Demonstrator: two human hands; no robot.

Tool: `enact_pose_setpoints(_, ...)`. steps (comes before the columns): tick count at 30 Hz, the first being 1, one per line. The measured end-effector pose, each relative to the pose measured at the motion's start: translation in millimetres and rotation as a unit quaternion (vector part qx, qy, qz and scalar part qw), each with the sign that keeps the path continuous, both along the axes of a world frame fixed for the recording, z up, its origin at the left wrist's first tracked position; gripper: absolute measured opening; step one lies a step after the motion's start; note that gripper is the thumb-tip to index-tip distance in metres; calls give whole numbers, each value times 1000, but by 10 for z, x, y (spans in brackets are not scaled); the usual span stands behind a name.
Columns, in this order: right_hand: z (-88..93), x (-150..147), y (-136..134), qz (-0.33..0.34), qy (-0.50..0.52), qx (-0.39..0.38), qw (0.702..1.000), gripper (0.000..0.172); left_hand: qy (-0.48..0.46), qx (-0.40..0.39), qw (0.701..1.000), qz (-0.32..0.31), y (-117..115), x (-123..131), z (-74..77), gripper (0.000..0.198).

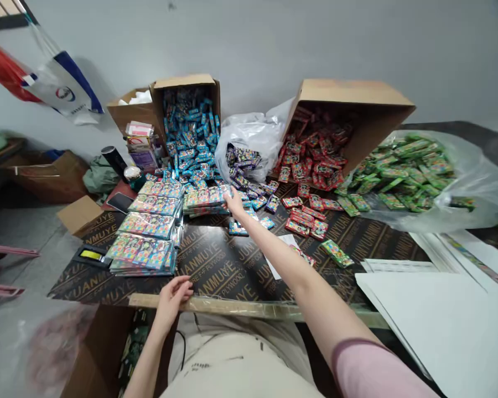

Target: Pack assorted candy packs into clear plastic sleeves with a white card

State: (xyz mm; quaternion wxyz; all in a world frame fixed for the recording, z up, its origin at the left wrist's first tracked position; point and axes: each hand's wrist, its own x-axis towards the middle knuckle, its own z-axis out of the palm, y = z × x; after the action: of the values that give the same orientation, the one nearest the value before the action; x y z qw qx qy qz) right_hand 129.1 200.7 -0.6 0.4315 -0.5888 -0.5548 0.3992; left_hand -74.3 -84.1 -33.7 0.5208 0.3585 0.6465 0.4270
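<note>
My right hand (234,203) reaches across the table to a small stack of flat, colourful printed packs (203,198). Its fingers are closed at the stack's right end, on the edge of a pack. Near the table's front edge, my left hand (176,292) holds nothing, its fingers loosely bent and apart. Beyond it, to the left, lie taller overlapping stacks of the same kind of packs (143,249). Small blue boxes (238,228) lie just beside my right hand, and purple boxes (249,185) lie behind it.
At the back stand a carton of blue boxes (188,80) and a carton of red boxes (357,94). Green boxes (410,160) fill a plastic bag (481,166) at right. White sheets (444,315) cover the right front. A tape dispenser (92,256) and phone (121,202) lie left.
</note>
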Motion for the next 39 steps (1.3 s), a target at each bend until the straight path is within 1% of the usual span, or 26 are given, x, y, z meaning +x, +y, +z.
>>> enact_pose_setpoints(2,-21,-20,28,0,-28,12,1000,65,10,-1,1000,-9,-23,43,-40,57)
enact_pose_setpoints(4,-41,100,-52,-4,-80,31,996,65,18,1,999,-33,29,112,-31,56)
enact_pose_setpoints(6,-62,376,-203,-9,-169,62,984,62,32,11,997,-66,137,198,0,55)
enact_pose_setpoints(7,-75,575,-300,-9,-221,79,972,60,42,21,995,-87,202,245,16,54)
enact_pose_setpoints(9,-114,1096,-542,-8,-324,103,941,56,71,45,987,-139,327,350,39,51)
enact_pose_setpoints(11,-164,1753,-852,-26,-405,91,910,52,111,68,970,-207,422,463,52,47)
enact_pose_setpoints(12,-187,2114,-1032,-53,-442,64,893,49,133,79,958,-241,454,521,55,45)
enact_pose_setpoints(14,-220,2850,-1434,-134,-495,-20,858,48,166,99,935,-296,486,637,54,43)
enact_pose_setpoints(16,-234,3523,-1864,-221,-519,-108,819,54,175,112,920,-333,485,747,44,42)
enact_pose_setpoints(18,-257,4049,-2267,-296,-517,-190,780,66,167,116,910,-360,463,845,30,42)
enact_pose_setpoints(19,-282,4241,-2438,-316,-506,-227,770,73,163,115,907,-372,449,889,23,42)
enact_pose_setpoints(20,-322,4385,-2582,-321,-492,-263,765,79,162,115,903,-381,434,928,18,42)
enact_pose_setpoints(21,-376,4483,-2694,-314,-479,-294,765,83,162,115,901,-386,420,964,16,42)
enact_pose_setpoints(23,-516,4562,-2826,-288,-462,-331,770,85,163,115,898,-393,393,1026,21,42)
enact_pose_setpoints(25,-658,4541,-2860,-280,-463,-337,770,83,168,119,895,-396,364,1078,37,42)
enact_pose_setpoints(27,-754,4488,-2839,-291,-466,-327,769,82,177,128,891,-398,325,1120,59,40)
enact_pose_setpoints(29,-786,4448,-2811,-295,-465,-321,770,83,185,133,887,-401,266,1146,79,40)
enact_pose_setpoints(34,-745,4412,-2820,-298,-469,-306,773,83,207,144,881,-400,91,1099,97,40)
enact_pose_setpoints(36,-744,4401,-2838,-300,-471,-300,774,84,248,180,870,-387,68,1031,62,38)
enact_pose_setpoints(39,-772,4398,-2842,-309,-471,-281,777,83,349,239,842,-334,102,889,-81,37)
